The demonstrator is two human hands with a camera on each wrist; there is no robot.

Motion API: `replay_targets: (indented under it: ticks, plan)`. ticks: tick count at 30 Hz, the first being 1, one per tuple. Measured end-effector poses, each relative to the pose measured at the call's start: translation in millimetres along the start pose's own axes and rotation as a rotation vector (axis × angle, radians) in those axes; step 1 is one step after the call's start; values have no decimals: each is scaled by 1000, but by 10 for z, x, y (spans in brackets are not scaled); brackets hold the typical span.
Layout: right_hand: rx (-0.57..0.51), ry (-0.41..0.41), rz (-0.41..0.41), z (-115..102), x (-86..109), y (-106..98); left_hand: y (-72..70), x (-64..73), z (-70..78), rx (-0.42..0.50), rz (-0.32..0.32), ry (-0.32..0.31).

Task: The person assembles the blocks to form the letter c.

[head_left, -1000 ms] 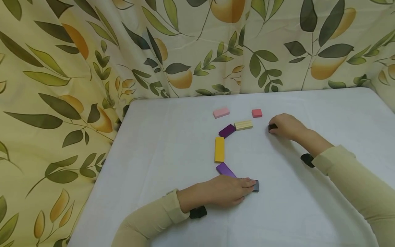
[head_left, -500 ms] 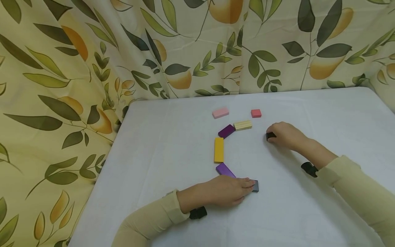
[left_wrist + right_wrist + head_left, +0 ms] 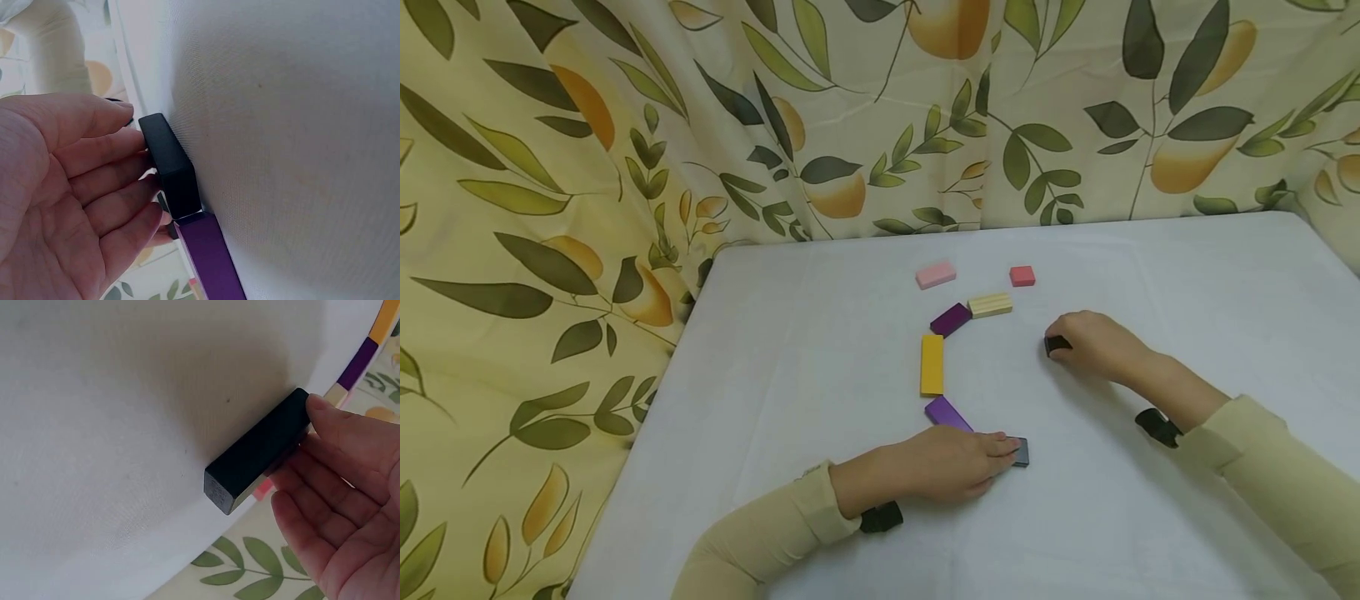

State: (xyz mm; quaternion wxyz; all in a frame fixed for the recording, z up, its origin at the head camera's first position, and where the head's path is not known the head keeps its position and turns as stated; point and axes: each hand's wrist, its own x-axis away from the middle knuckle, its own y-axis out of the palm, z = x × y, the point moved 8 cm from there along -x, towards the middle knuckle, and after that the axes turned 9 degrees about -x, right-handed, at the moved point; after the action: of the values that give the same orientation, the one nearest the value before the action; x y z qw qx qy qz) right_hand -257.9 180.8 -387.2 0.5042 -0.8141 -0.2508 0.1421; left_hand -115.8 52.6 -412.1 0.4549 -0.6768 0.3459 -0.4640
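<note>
The black block (image 3: 256, 447) has come toward the person since the earlier frame, carried by the right hand (image 3: 1096, 343), while the left hand (image 3: 936, 462) has stayed put. The block is on the right side of the row, near the pale wooden block (image 3: 990, 305) but apart from it. The right hand pinches it between thumb and fingers; whether its underside touches the table (image 3: 820, 333) I cannot tell. The left hand lies with fingers extended, their tips against the dark grey block (image 3: 1022, 452), which meets the end of the purple block (image 3: 948, 412).

The step in hand seems to be shifting the black block. To do it well, keep the pinch light and the block level, swing it from the forearm, and hold the left fingers still so the dark grey block is not nudged.

Beyond, the yellow block (image 3: 932, 365) and dark purple block (image 3: 951, 319) carry the curve up to the wooden one; the pink block (image 3: 936, 275) and red block (image 3: 1022, 276) lie apart, nearer the patterned curtain (image 3: 887, 100).
</note>
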Motion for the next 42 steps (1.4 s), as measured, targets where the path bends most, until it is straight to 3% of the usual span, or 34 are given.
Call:
replay_targets:
  ticks: [21,42]
  plan:
    - [4,-73,26,-220,204,81,-16,5,7,-3,14,-6]
    - [-47,-74,28,-367,376,148,-4,6,7,27,13,-16]
